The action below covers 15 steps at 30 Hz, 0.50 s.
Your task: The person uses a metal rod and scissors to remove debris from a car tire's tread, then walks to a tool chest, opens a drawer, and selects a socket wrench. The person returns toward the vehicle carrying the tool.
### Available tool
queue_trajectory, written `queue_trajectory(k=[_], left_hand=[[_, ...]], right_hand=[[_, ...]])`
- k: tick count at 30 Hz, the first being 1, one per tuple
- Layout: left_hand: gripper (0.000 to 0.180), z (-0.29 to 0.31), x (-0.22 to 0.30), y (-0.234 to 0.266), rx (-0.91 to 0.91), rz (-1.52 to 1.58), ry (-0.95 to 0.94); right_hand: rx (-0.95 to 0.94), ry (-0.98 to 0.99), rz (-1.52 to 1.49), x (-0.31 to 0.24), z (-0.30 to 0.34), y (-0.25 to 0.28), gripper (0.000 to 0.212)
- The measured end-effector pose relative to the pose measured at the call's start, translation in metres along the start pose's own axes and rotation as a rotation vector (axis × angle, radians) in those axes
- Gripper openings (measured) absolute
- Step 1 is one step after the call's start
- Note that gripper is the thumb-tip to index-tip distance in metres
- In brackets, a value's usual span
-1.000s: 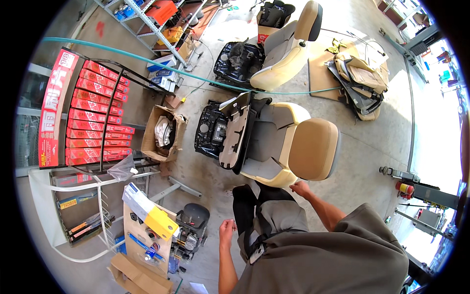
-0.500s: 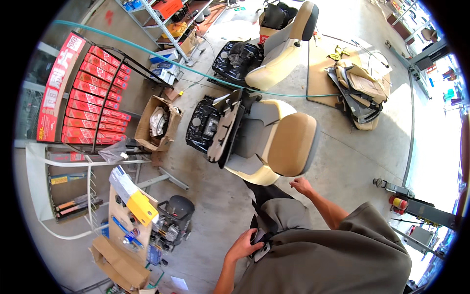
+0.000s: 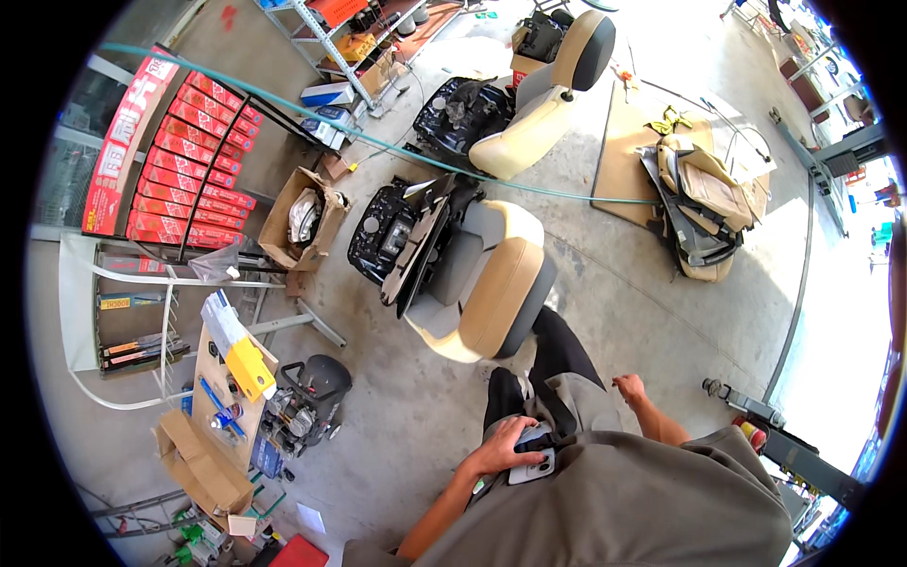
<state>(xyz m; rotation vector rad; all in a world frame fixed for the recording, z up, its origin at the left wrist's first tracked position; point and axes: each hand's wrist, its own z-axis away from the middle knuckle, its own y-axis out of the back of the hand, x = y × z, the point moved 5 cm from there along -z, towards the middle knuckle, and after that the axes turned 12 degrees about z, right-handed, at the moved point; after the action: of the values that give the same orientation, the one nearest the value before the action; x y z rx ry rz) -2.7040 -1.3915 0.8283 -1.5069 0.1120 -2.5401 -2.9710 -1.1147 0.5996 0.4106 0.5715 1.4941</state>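
At my waist, my left hand [image 3: 501, 448] curls its fingers over a flat light-grey device [image 3: 532, 468] beside a dark strap. Its palm side is hidden. Out to the right, my right hand [image 3: 630, 387] hangs with its fingers loosely curled in, and nothing shows in them. In front of my legs stands a beige and grey car seat [image 3: 496, 293], its backrest nearest me and apart from both hands. A black seat base part [image 3: 378, 236] lies against its far left side.
Farther off stands a second beige seat [image 3: 529, 123]. Seat covers and panels [image 3: 699, 203] are piled on cardboard at right. A teal hose [image 3: 378, 137] crosses the scene. Left are a rack of red boxes [image 3: 189, 161], an open carton [image 3: 302, 227] and a black compressor-like machine [image 3: 307, 397].
My view has shifted, and my legs are stepping beside the seat, which now appears farther left and turned. My left hand has moved further over the grey device at my waist.
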Motion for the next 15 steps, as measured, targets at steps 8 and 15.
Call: queue_trajectory(k=[8, 15], left_hand=[[0.080, -0.151, 0.073, 0.009, 0.030, -0.039, 0.118], [0.080, -0.244, 0.140, 0.032, -0.048, -0.050, 0.104]], right_hand=[[-0.051, -0.006, -0.041, -0.053, -0.094, 0.125, 0.037], [0.025, 0.073, -0.285, -0.117, -0.183, 0.275, 0.032]])
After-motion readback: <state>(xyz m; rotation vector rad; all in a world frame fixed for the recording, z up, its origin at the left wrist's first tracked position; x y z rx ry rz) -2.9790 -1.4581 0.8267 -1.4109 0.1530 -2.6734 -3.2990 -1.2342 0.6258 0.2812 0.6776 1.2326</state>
